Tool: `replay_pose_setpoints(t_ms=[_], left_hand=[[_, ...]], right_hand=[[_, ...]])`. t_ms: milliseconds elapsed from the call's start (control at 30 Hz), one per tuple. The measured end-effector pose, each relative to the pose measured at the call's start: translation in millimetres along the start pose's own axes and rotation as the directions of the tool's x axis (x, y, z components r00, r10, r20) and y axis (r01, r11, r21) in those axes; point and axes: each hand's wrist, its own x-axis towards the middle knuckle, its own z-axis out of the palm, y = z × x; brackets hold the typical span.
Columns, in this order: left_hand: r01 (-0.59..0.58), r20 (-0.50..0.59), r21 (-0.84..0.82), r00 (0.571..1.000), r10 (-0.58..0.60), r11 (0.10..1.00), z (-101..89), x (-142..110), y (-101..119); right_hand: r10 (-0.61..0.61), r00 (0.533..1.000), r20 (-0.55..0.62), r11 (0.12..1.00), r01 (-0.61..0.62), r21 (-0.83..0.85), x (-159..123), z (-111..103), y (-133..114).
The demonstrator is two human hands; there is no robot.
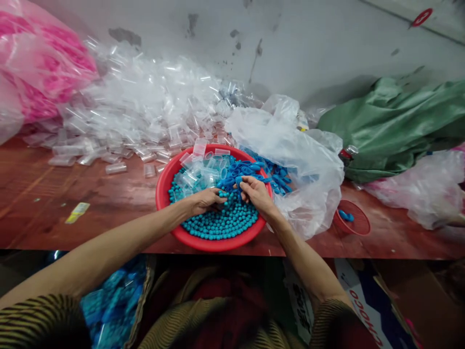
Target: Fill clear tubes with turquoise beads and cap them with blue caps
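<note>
Reddish-brown, the long table (134,189) runs across the whole view below a stained wall (218,29). On it, a large heap of clear plastic tubes (138,97) spreads over the left and middle, with a pink-filled plastic bag (43,63) beside it at far left. A green cloth or sack (395,126) lies at right, and a crumpled translucent bag (290,150) sits between it and the heap. In front of the heap stands a round red basin (218,246), holding turquoise beads (214,224), some clear tubes and blue plastic pieces (240,169). Over the basin, the left hand (209,201) has its fingers curled around a few beads; the right hand (255,194) pinches a small blue piece (239,180) between thumb and fingertips. Smallest is a red mesh basket (358,219) near the table's front edge, with blue pieces inside.
</note>
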Motion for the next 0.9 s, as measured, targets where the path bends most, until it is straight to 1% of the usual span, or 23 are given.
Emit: replay_pose_setpoints(t_ms=[67, 133, 167, 233, 333, 433, 500, 567, 600, 633, 667, 700, 767, 800, 833, 867, 900], left_hand=[[0.006, 0.002, -0.184, 1.0, -0.006, 0.983, -4.2, -8, -3], [0.002, -0.015, -0.339, 1.0, -0.007, 0.941, -7.7, -16, -6], [-0.008, -0.035, -0.383, 0.999, -0.006, 0.924, -9.1, -20, -8], [-0.018, -0.077, -0.434, 0.997, -0.017, 0.901, -10.4, -27, -9], [0.0, -0.098, -0.397, 0.994, -0.042, 0.918, -8.4, -34, -9], [-0.02, -0.144, -0.303, 0.989, -0.025, 0.953, -3.6, -37, -8], [-0.047, -0.212, -0.249, 0.977, -0.008, 0.967, -1.5, -39, -8], [-0.069, -0.27, -0.201, 0.963, 0.013, 0.977, -1.7, -41, -9], [-0.083, -0.292, -0.18, 0.956, 0.027, 0.98, -2.4, -43, -9], [-0.098, -0.308, -0.167, 0.95, 0.042, 0.981, -3.4, -44, -10], [-0.113, -0.318, -0.162, 0.946, 0.057, 0.98, -4.1, -45, -11], [-0.129, -0.322, -0.166, 0.944, 0.07, 0.978, -4.6, -46, -11], [-0.161, -0.307, -0.19, 0.947, 0.097, 0.969, -3.7, -49, -12], [-0.176, -0.284, -0.203, 0.952, 0.114, 0.963, -2.4, -49, -13], [-0.195, -0.259, -0.212, 0.956, 0.137, 0.958, -0.7, -50, -13], [-0.215, -0.236, -0.215, 0.958, 0.163, 0.953, 1.2, -51, -14], [-0.235, -0.213, -0.217, 0.959, 0.189, 0.948, 3.0, -53, -14]], right_hand=[[-0.098, 0.995, -0.037, 0.986, 0.092, -0.14, -2, 1, 0], [-0.179, 0.983, -0.046, 0.949, 0.16, -0.272, -5, 2, -1], [-0.201, 0.979, -0.032, 0.931, 0.181, -0.316, -7, 3, -2], [-0.21, 0.976, 0.047, 0.911, 0.213, -0.353, -9, 6, -4], [-0.229, 0.958, 0.171, 0.874, 0.28, -0.398, -11, 14, -7], [-0.265, 0.93, 0.254, 0.789, 0.361, -0.498, -11, 21, -9], [-0.242, 0.916, 0.319, 0.703, 0.392, -0.593, -13, 20, -10], [-0.183, 0.912, 0.367, 0.61, 0.398, -0.685, -14, 16, -12], [-0.16, 0.914, 0.372, 0.588, 0.391, -0.708, -15, 13, -13], [-0.144, 0.92, 0.364, 0.601, 0.374, -0.706, -16, 10, -14], [-0.129, 0.93, 0.344, 0.654, 0.341, -0.675, -16, 8, -15], [-0.103, 0.942, 0.318, 0.739, 0.287, -0.61, -17, 8, -16], [-0.006, 0.96, 0.281, 0.915, 0.119, -0.385, -16, 11, -17], [0.045, 0.957, 0.285, 0.967, 0.03, -0.254, -16, 14, -17], [0.08, 0.952, 0.296, 0.989, -0.039, -0.14, -17, 18, -16], [0.093, 0.95, 0.3, 0.995, -0.08, -0.056, -17, 23, -15], [0.092, 0.951, 0.295, 0.995, -0.095, -0.005, -18, 26, -14]])
